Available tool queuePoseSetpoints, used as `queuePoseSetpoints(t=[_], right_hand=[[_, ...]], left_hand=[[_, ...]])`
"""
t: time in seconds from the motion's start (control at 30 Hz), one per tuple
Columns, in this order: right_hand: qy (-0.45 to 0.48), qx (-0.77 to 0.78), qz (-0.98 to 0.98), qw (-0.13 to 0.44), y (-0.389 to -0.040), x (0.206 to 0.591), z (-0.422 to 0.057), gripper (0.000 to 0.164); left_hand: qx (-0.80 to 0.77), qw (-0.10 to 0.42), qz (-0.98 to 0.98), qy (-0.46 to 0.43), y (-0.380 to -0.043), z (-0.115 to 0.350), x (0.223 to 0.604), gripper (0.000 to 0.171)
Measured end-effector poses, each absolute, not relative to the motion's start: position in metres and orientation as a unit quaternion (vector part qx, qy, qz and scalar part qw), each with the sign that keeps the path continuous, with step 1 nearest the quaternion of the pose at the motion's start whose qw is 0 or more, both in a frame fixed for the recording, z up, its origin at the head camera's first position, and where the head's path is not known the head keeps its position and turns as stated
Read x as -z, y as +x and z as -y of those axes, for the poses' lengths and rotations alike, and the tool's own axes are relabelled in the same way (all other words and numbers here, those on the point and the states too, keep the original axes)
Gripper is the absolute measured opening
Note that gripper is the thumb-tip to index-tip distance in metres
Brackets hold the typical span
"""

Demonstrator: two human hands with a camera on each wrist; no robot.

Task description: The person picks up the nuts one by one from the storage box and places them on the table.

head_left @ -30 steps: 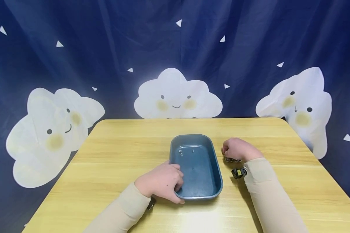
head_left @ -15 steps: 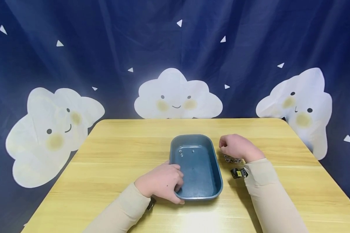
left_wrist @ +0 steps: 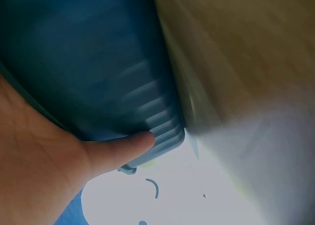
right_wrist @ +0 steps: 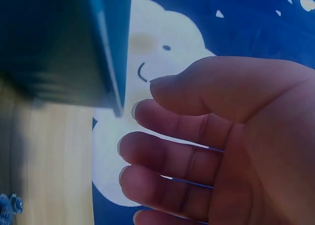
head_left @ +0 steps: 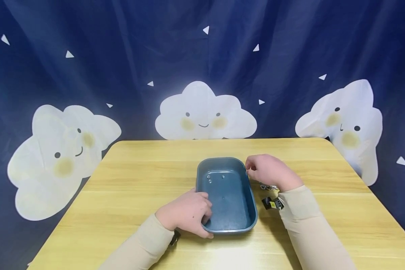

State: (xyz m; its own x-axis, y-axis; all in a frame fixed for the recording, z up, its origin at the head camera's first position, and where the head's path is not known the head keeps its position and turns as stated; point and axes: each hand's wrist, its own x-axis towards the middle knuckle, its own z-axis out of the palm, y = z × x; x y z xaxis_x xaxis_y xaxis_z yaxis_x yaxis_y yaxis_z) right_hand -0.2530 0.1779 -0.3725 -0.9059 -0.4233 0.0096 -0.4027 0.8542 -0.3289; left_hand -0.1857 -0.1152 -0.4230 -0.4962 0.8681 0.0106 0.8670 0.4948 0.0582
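Observation:
A deep blue plastic tray [head_left: 227, 210] with rounded corners stands on the table. My left hand [head_left: 187, 212] grips its near left corner, fingers over the rim and thumb [left_wrist: 123, 151] along the ribbed outer wall. Inside lie a few small shiny metal nuts [head_left: 210, 181], towards the far end. Just outside the tray's right rim is my right hand [head_left: 270, 170], its fingers bent and the thumb [right_wrist: 182, 89] close against the index finger. I cannot tell whether something small is pinched there. More small metal nuts [head_left: 268, 186] lie on the table beneath this hand.
The light wooden table [head_left: 138, 176] reaches back to a dark blue curtain [head_left: 131, 45] printed with white clouds. Small black cameras sit at both wrists, the right one [head_left: 272, 203] hanging low over the table near the nuts.
My right hand has risen off the loose nuts and moved left to the tray's right rim, uncovering several of them. The left hand and the tray stay put.

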Motion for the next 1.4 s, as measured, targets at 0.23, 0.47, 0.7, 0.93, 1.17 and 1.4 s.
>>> queuePoseSetpoints(t=[0.23,0.47,0.7,0.93,1.17,1.4], right_hand=[[-0.229,0.174,-0.957,0.028,-0.251,0.369,-0.165,0.006],[-0.248,0.166,-0.954,0.028,-0.254,0.367,-0.147,0.003],[-0.266,0.157,-0.95,0.038,-0.256,0.363,-0.131,0.005],[-0.272,0.157,-0.948,0.055,-0.26,0.365,-0.119,0.003],[-0.291,0.14,-0.944,0.065,-0.266,0.372,-0.108,0.007],[-0.28,0.117,-0.948,0.098,-0.271,0.382,-0.099,0.025]], left_hand=[[-0.035,0.007,-0.862,0.505,-0.186,0.115,0.423,0.049],[-0.037,0.006,-0.86,0.508,-0.187,0.115,0.422,0.048],[-0.032,0.006,-0.862,0.505,-0.187,0.116,0.424,0.049],[-0.033,0.006,-0.862,0.506,-0.187,0.116,0.424,0.048],[-0.036,0.008,-0.861,0.507,-0.187,0.116,0.423,0.048],[-0.039,0.005,-0.859,0.51,-0.187,0.116,0.423,0.048]])
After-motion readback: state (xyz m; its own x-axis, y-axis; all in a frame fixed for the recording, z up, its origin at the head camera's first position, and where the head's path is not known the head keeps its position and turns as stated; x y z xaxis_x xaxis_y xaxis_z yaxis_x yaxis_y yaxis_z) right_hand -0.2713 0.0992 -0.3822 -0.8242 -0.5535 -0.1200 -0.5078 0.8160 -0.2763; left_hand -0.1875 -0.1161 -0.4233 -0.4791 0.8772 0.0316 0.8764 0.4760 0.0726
